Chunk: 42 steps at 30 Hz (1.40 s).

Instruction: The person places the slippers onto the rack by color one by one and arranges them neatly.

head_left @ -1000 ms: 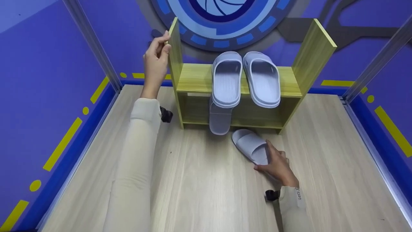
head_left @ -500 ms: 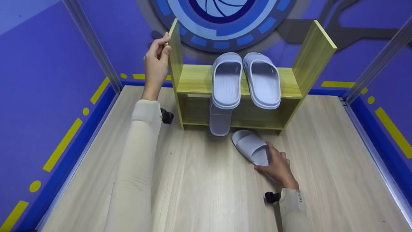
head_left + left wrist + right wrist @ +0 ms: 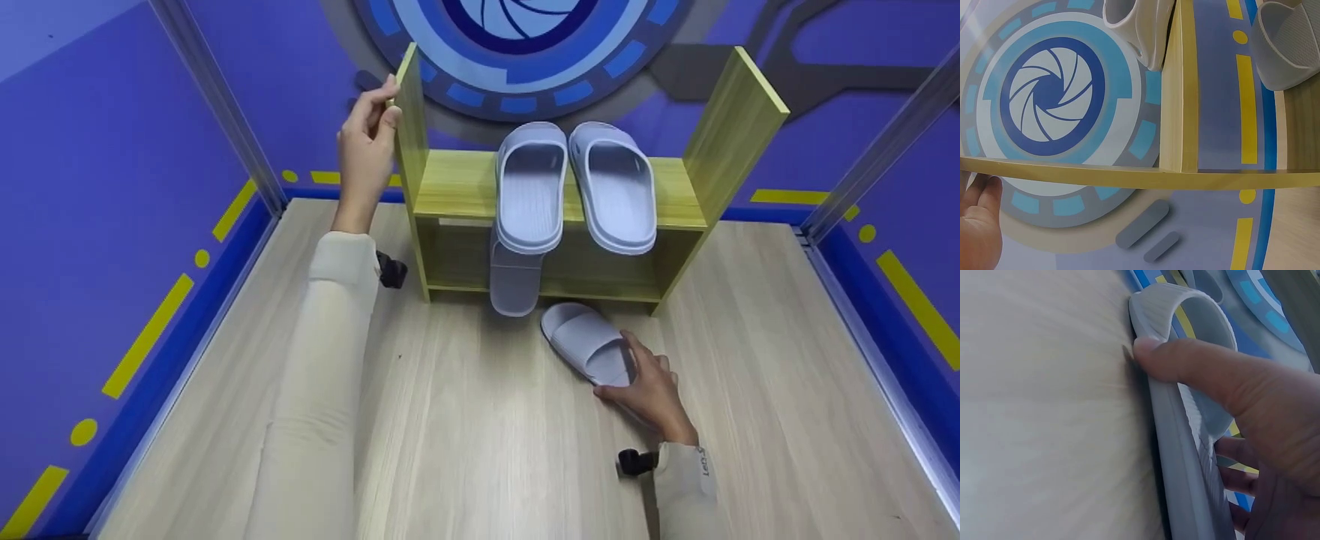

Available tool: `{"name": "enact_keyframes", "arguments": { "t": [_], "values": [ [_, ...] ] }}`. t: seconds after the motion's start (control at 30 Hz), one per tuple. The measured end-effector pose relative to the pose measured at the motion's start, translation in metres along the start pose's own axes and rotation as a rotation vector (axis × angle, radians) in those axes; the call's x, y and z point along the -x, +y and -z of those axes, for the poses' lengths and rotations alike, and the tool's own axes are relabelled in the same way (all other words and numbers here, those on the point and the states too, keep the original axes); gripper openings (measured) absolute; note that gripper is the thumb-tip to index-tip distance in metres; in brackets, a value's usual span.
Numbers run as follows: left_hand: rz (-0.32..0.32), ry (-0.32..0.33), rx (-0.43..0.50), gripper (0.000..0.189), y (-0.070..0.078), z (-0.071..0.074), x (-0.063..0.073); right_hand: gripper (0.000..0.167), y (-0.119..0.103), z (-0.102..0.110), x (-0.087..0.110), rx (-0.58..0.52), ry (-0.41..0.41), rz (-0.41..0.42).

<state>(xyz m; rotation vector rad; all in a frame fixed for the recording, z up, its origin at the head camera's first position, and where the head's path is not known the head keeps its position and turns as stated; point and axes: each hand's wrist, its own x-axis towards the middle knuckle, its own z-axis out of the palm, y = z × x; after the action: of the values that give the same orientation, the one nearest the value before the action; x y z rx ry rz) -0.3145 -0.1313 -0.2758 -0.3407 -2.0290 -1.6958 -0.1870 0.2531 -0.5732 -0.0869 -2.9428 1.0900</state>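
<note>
A grey slipper [image 3: 581,337] lies slanted on the wooden floor, its toe toward the low yellow-green wooden shoe rack [image 3: 457,184]. My right hand [image 3: 651,394] holds this slipper near the heel. In the right wrist view the thumb lies on one side of the slipper [image 3: 1176,455] and the fingers on the other. My left hand [image 3: 366,154] pinches the front edge of the rack's left side panel [image 3: 1100,174]. Two light grey-blue slippers, a left one [image 3: 531,217] and a right one [image 3: 619,196], sit on the upper shelf, heels overhanging.
Another grey slipper [image 3: 515,289] sits on the lower shelf, its heel sticking out past the front; its toe is hidden. The right side panel [image 3: 739,124] stands tall. Blue-purple printed walls [image 3: 112,225] enclose the wooden floor [image 3: 480,442] at the back and both sides.
</note>
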Motion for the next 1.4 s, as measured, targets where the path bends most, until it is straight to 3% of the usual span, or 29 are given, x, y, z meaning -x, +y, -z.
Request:
{"name": "enact_keyframes", "arguments": {
  "t": [0.47,0.7,0.8,1.17,1.4],
  "values": [
    [-0.005,0.003,0.021,0.031,-0.002,0.0,-0.001,0.112,0.0,0.004,0.003,-0.031,-0.012,-0.025],
    [-0.053,0.008,0.025,0.031,-0.01,0.0,-0.003,0.111,-0.003,0.008,0.004,-0.01,-0.023,-0.014],
    [-0.043,0.01,0.027,0.03,-0.008,0.0,-0.003,0.111,-0.004,0.01,0.005,-0.013,-0.026,-0.016],
    [-0.022,0.03,0.001,0.031,-0.03,0.0,-0.014,0.112,-0.006,0.016,0.007,-0.01,-0.026,-0.041],
    [-0.016,0.031,-0.001,0.03,-0.018,-0.001,-0.008,0.112,-0.008,0.02,0.009,-0.021,-0.04,-0.049]
  ]
}}
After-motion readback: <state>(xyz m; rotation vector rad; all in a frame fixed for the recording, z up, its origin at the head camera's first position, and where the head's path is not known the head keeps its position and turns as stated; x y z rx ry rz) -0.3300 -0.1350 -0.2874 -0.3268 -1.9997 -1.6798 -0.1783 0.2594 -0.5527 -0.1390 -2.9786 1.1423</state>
